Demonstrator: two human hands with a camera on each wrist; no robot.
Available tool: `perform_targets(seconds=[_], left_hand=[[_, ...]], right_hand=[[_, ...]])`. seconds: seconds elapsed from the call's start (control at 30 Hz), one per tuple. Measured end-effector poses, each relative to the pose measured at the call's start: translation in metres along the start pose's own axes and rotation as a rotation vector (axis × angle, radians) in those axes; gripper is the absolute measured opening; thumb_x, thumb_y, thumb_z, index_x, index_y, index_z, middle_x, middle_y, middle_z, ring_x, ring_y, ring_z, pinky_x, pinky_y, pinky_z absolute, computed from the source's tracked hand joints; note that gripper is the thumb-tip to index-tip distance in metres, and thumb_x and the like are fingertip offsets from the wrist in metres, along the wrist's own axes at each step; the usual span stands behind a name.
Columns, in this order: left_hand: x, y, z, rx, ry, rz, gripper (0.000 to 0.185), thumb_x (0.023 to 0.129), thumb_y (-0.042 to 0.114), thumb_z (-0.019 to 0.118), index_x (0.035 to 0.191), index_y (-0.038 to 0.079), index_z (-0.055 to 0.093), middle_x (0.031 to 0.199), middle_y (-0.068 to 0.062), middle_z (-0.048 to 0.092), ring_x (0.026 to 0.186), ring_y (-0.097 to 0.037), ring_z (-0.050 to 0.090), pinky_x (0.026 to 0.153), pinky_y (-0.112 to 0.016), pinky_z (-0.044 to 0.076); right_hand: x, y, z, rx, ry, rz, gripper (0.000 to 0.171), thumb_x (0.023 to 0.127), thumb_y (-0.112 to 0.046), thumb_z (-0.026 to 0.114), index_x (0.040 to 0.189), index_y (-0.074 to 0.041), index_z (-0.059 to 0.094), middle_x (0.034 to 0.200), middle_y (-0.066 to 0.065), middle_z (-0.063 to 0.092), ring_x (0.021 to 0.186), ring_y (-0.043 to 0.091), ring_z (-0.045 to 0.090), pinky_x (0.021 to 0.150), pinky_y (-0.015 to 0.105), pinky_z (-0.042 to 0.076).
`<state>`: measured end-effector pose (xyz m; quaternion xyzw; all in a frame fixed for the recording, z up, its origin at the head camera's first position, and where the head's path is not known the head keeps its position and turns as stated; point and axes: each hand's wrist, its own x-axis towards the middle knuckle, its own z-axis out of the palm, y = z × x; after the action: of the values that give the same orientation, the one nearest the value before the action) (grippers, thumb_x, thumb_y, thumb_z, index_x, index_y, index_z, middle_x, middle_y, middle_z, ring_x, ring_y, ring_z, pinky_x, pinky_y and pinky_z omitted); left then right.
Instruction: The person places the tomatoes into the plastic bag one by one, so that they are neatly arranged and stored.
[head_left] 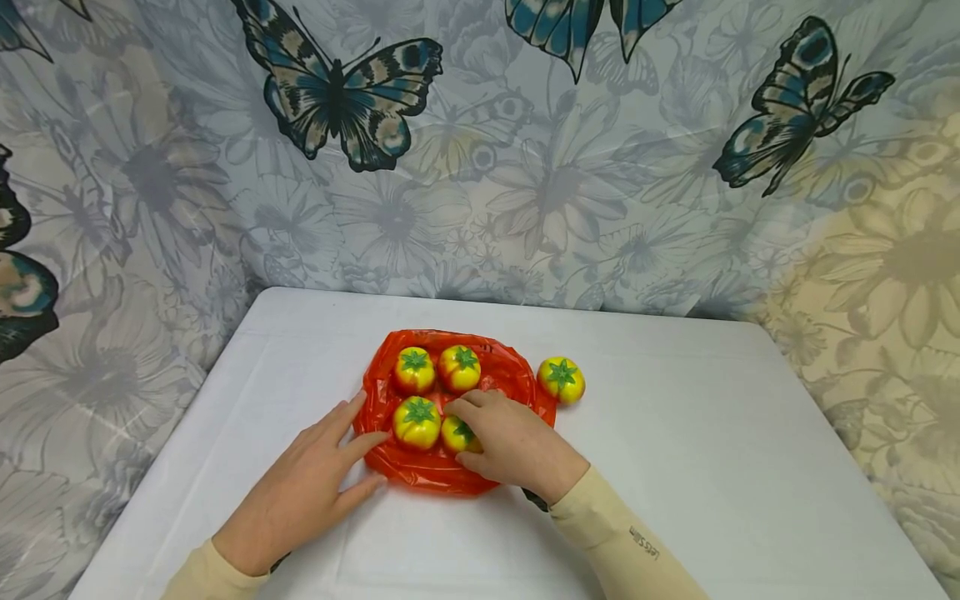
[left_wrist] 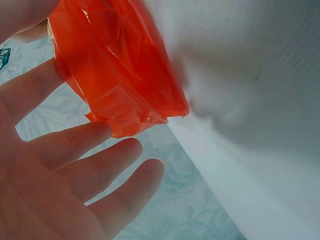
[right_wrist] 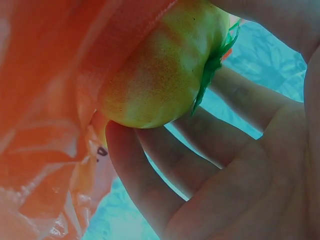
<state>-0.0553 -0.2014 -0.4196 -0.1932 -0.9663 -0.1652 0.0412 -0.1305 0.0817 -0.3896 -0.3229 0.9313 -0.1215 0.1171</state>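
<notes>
A red plastic bag [head_left: 420,479] lies spread on the table, with several yellow-and-red tomatoes with green leafy tops on it, such as the front-left tomato [head_left: 417,422]. My right hand [head_left: 517,437] holds the front-right tomato [right_wrist: 160,70], fingers and thumb curved round its sides; the head view shows it partly covered by that hand. At the bag's left edge, my left hand [head_left: 303,475] has its fingers spread and touches the red plastic [left_wrist: 115,65]. Another tomato [head_left: 561,380] sits on the table just beyond the bag's right edge.
The white-covered table [head_left: 712,467] extends to both sides of the bag. Behind it hangs a grey floral cloth [head_left: 555,192] printed with blue butterflies, and the same kind of cloth covers the left and right sides.
</notes>
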Motion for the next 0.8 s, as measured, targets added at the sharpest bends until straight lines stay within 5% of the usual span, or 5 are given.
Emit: perform_targets(seconds=[0.8], left_hand=[[0.0001, 0.0013, -0.0001, 0.010, 0.001, 0.004, 0.053, 0.093, 0.048, 0.085, 0.138, 0.023, 0.075, 0.173, -0.019, 0.040, 0.151, -0.048, 0.051, 0.112, -0.066, 0.052]], right_hand=[[-0.0002, 0.0052, 0.0014, 0.027, -0.021, 0.017, 0.054, 0.095, -0.033, 0.084, 0.145, -0.019, 0.066, 0.137, 0.002, 0.069, 0.125, 0.020, 0.065, 0.104, 0.038, 0.062]])
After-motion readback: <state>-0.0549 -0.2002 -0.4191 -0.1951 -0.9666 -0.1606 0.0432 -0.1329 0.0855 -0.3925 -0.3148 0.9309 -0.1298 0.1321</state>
